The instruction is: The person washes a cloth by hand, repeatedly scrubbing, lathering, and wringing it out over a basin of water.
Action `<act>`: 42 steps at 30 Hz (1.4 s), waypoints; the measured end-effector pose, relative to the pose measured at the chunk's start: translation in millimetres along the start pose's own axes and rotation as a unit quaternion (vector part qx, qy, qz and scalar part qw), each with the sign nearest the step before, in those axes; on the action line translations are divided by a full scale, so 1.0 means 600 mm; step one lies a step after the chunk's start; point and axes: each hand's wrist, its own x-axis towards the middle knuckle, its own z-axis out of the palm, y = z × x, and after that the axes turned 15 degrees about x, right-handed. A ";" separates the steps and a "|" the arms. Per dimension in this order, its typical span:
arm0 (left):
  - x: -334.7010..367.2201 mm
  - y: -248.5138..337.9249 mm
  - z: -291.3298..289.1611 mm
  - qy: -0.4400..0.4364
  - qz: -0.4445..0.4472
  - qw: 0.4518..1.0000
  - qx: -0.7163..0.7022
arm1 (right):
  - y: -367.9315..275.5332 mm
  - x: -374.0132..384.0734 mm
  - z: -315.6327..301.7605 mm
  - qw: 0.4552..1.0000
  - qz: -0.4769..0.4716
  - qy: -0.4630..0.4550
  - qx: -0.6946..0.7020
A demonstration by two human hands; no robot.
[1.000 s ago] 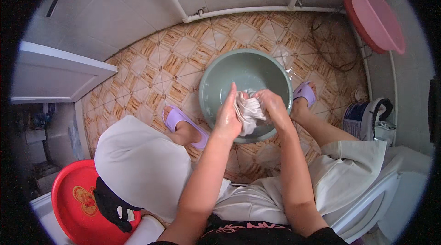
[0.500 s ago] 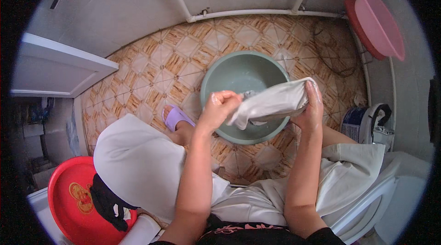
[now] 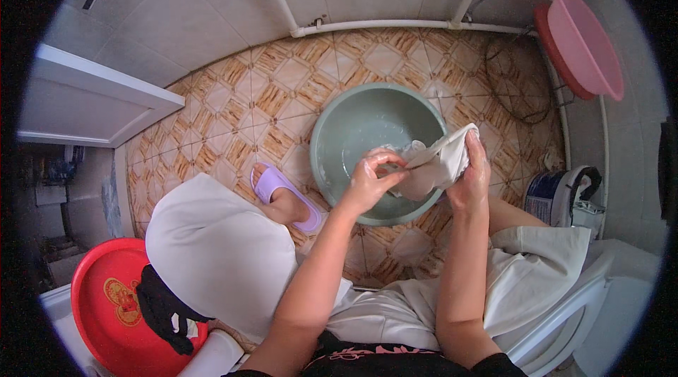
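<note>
A damp-looking white cloth [image 3: 446, 159] is held up over the right part of a grey-green basin [image 3: 333, 119]; its exact kind I cannot make out. My left hand [image 3: 373, 178] pinches the cloth's left edge between thumb and fingers. At the cloth's right end, my right hand [image 3: 472, 178] grips it, with the fingers behind the fabric and pointing up. Both hands look wet. Inside the basin there are whitish suds, and the cloth and my hands cover its lower right part.
A red basin [image 3: 99, 320] with a black garment [image 3: 161, 306] is at lower left. A white door [image 3: 106, 105] stands at left. Pink [image 3: 586, 41] and red basins hang on the right wall, above a coiled hose [image 3: 505, 94]. A blue-and-white container [image 3: 551, 193] stands lower right.
My left hand has moved right, closer to my right hand. The cloth, stretched between them before, is now shorter and bunched up. My right hand stays almost in place.
</note>
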 end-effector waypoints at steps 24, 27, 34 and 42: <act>-0.031 0.014 0.052 0.021 -0.136 0.754 -0.643 | 0.140 0.006 -0.001 0.676 -0.210 0.001 -0.706; -0.028 -0.007 0.052 0.017 -0.120 0.762 -0.636 | 0.152 -0.014 -0.003 0.700 -0.207 0.023 -0.683; -0.028 0.021 0.049 0.016 -0.122 0.762 -0.636 | 0.163 0.010 -0.028 0.683 -0.242 0.033 -0.689; -0.023 0.002 0.046 0.017 -0.029 0.843 -0.536 | 0.165 -0.022 -0.007 0.717 -0.233 0.031 -0.656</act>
